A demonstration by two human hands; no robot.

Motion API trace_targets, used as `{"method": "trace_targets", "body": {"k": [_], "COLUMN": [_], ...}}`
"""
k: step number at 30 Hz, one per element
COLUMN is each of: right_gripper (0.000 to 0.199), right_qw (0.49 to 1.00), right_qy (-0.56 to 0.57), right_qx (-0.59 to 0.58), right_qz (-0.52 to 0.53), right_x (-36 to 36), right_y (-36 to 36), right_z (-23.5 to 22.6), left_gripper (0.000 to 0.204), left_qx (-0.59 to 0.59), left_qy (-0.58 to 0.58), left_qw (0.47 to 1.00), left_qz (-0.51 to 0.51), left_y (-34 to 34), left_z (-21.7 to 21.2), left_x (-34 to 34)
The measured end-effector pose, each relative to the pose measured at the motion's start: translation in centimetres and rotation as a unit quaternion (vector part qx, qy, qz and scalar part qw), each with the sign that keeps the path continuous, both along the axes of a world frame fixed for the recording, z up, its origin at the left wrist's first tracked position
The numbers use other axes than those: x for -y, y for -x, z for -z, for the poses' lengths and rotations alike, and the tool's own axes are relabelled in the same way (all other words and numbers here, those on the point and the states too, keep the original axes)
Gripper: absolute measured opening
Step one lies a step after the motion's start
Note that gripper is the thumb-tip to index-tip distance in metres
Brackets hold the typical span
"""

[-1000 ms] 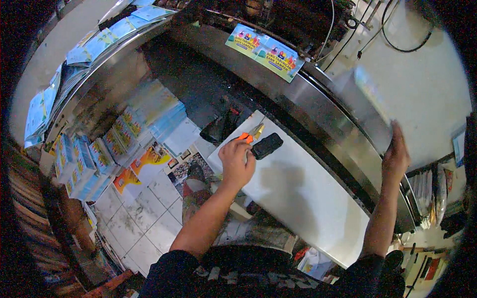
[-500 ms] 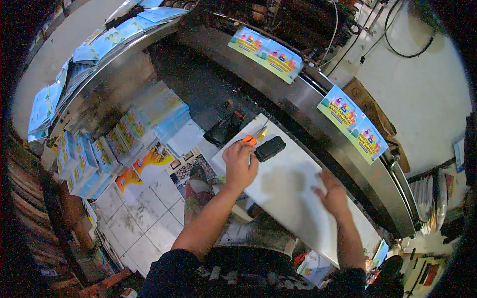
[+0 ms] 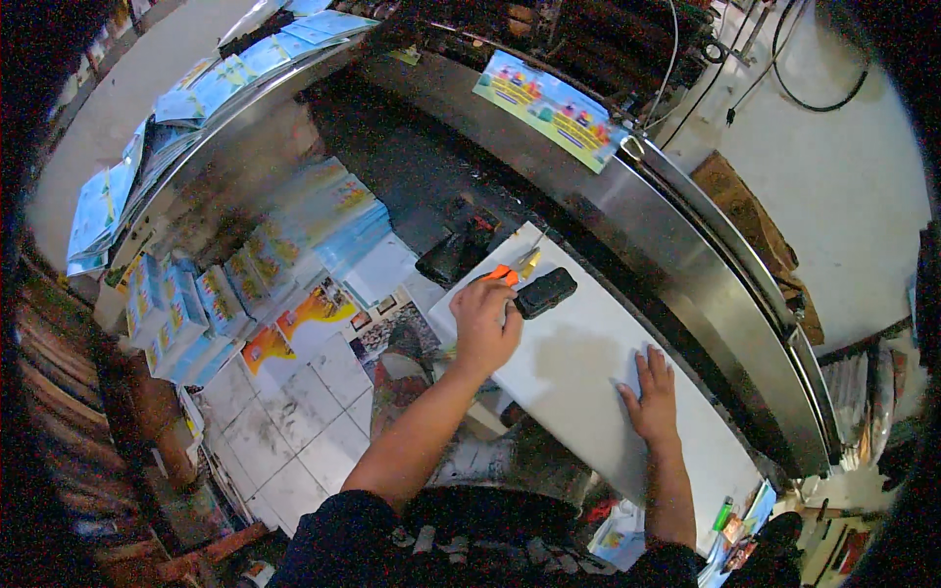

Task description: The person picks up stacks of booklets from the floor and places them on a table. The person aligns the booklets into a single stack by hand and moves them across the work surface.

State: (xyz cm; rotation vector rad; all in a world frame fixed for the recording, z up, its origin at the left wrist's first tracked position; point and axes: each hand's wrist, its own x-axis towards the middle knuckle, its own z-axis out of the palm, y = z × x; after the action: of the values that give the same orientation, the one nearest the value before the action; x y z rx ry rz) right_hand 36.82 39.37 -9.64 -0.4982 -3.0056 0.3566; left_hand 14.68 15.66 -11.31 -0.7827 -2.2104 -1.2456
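Note:
My left hand (image 3: 487,325) rests at the far left end of a white board (image 3: 588,412), its fingers curled beside the orange handle of a tool (image 3: 505,273) with a yellow and metal tip. The fingertips are hidden, so I cannot tell whether they grip that handle. A black oblong object (image 3: 546,293) lies on the board close to the thumb. Toward the board's right side, my right hand (image 3: 652,400) lies flat with fingers apart and nothing in it.
Beyond the board runs a long metal rail (image 3: 706,255) bearing a blue and green printed sheet (image 3: 551,110). Stacks of printed booklets (image 3: 221,304) stand at the left, by a tiled floor (image 3: 294,421). A black bag (image 3: 453,257) lies past the board. A green lighter (image 3: 723,514) sits lower right.
The second printed sheet on the right of the rail is gone from there. My right hand, blurred before, now lies still on the board. My left hand keeps its place.

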Motion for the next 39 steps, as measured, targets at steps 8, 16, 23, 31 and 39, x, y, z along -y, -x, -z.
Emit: {"method": "trace_targets", "body": {"k": [8,16,23,31,39], "right_gripper": [0.064,0.057,0.055,0.05,0.05], "right_qw": [0.962,0.983,0.984,0.983,0.971], "right_qy": [-0.059,-0.029,-0.095,-0.122,0.038], "right_qx": [0.095,0.017,-0.09,0.009,-0.013], "right_qz": [0.248,0.183,0.12,0.136,0.234], "right_x": [-10.0,-6.9,-9.5,-2.7,5.1], "right_y": [-7.7,-2.0,1.1,5.0,8.2], "right_z": [0.1,1.9,7.4,9.1,8.7], "left_gripper": [0.022,0.034,0.029,0.039,0.093], "left_qx": [0.002,0.05,0.148,0.494,0.528], "left_qy": [0.005,-0.062,-0.168,-0.297,-0.546], "left_qw": [1.0,0.997,0.975,0.743,0.487], "left_qz": [-0.014,0.004,-0.002,-0.34,-0.432], "left_y": [0.0,0.9,2.8,3.5,9.6], "left_z": [0.3,1.8,1.2,29.2,33.2], "left_x": [-1.4,-0.3,14.1,49.4,62.3]}}
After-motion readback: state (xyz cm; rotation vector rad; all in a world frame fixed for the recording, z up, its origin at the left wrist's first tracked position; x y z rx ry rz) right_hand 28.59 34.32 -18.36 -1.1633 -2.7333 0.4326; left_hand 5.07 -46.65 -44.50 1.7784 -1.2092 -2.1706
